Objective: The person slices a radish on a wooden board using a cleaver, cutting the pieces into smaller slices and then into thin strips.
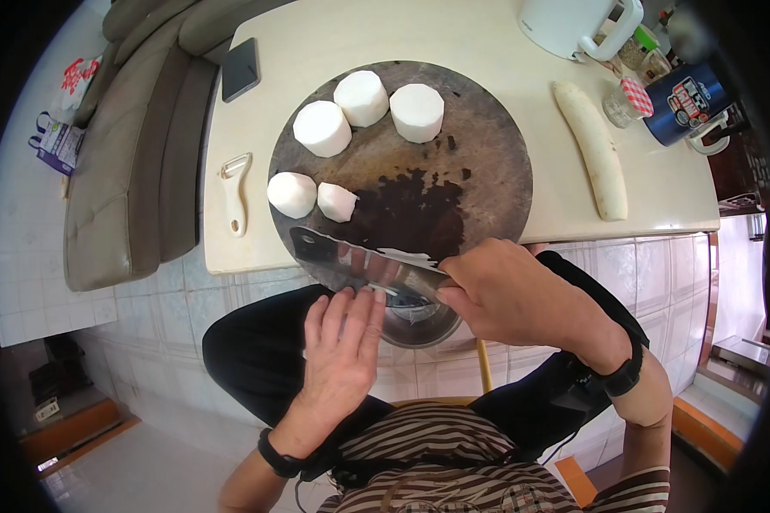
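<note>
My right hand (522,295) grips the handle of a cleaver (342,255), whose wide blade points left over the near edge of the round, dark cutting board (500,162). Just below the blade, my left hand (344,338) has its fingers stretched out, fingertips right at the blade's lower edge. A metal bowl (419,332) shows beneath the blade, partly hidden by it. Several peeled white radish pieces lie on the board, including a thick round (417,114) at the back and a small wedge (336,203) closest to the blade. A wet patch darkens the board's middle.
On the table (453,38), a white peeler (234,192) and a phone (240,68) lie left of the board. To its right are a long pale root vegetable (592,150), a kettle (560,26), a glass jar (627,104) and a blue container (684,103).
</note>
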Available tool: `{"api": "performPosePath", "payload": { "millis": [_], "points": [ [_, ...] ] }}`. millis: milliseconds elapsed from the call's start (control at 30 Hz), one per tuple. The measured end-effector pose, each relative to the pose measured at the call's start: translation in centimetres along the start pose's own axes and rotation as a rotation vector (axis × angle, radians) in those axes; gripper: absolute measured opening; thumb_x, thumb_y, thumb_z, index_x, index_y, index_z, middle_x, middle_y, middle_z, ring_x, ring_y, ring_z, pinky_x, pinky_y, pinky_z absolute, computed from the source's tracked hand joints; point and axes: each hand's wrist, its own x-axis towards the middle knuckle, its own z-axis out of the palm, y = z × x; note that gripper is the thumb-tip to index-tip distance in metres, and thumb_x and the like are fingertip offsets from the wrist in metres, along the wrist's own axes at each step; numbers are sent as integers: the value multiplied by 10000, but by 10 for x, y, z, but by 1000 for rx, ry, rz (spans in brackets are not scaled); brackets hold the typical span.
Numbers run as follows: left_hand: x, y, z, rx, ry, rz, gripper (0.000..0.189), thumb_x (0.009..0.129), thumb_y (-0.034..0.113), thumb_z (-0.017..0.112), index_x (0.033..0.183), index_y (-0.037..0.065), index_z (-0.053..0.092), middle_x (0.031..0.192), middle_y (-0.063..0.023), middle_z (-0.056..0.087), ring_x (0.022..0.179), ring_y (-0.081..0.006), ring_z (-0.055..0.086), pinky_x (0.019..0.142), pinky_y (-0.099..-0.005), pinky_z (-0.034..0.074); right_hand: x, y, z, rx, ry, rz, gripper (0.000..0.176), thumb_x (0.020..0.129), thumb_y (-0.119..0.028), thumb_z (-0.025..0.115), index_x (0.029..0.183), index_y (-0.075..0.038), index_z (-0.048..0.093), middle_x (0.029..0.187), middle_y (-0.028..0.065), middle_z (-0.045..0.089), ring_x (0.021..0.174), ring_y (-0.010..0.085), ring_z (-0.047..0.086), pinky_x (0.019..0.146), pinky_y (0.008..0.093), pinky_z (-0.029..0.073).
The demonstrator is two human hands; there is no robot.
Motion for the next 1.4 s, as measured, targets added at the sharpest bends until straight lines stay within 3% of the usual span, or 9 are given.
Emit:
{"api": "performPosePath", "payload": {
  "millis": [67,167,300,400,567,733,800,1233,1400],
  "points": [
    [0,1,0,-10,7,-9,594,698,-6,621,1283,-76,540,1257,-193,516,1176,-364,485,1006,-535,372,4,0,2,-78,-26,-92,104,717,-71,618,715,31,639,673,215,621,675,395,644,648,469,519],
    [1,2,0,-26,20,-17,633,666,-59,641,1290,-65,536,1247,-195,515,1171,-372,483,1002,-532,375,11,-8,8,-61,2,-49,101,695,-81,618,729,3,664,696,191,638,689,378,652,639,448,519],
    [-1,2,2,-10,32,-24,546,713,12,611,1250,-73,563,1255,-191,526,1181,-359,491,1009,-537,367,7,-26,18,-110,136,-167,104,727,-73,628,757,26,613,682,207,633,678,387,650,629,454,516],
    [0,7,0,-33,35,-56,623,663,-53,645,1277,-67,543,1250,-202,515,1191,-376,484,1002,-532,366,-2,-28,20,-119,152,-182,117,690,-69,626,770,16,617,707,202,650,667,364,661,614,441,522],
    [0,8,2,-35,51,-65,615,676,-52,644,1282,-64,541,1282,-202,510,1202,-377,482,1011,-525,364,-13,-22,14,-201,138,-39,72,710,-56,623,728,14,630,671,196,640,631,369,654,594,430,522],
    [-1,9,5,-56,54,-69,604,701,-59,647,1295,-62,531,1300,-206,507,1212,-384,480,1013,-527,372,-18,-21,11,-157,160,-41,80,710,-42,616,753,25,618,660,213,630,617,375,649,585,427,518],
    [-2,9,6,-54,62,-81,516,744,-7,597,1253,-79,549,1310,-200,519,1212,-355,489,1040,-524,347,-21,-25,9,-143,151,-49,78,709,-37,612,755,26,614,660,214,629,615,375,648,583,427,516],
    [-2,6,6,-55,46,-70,525,743,2,595,1262,-66,555,1297,-182,527,1203,-348,487,1039,-529,349,-30,-23,6,-215,106,-38,126,672,-26,639,778,21,590,691,173,638,615,346,646,566,407,506],
    [0,5,5,-108,53,-84,588,723,-75,647,1297,-39,528,1279,-222,479,1197,-396,469,1021,-525,377,-31,-23,3,-225,86,-10,128,681,-27,637,791,20,589,702,172,639,624,341,651,566,408,507]
  ]
}}
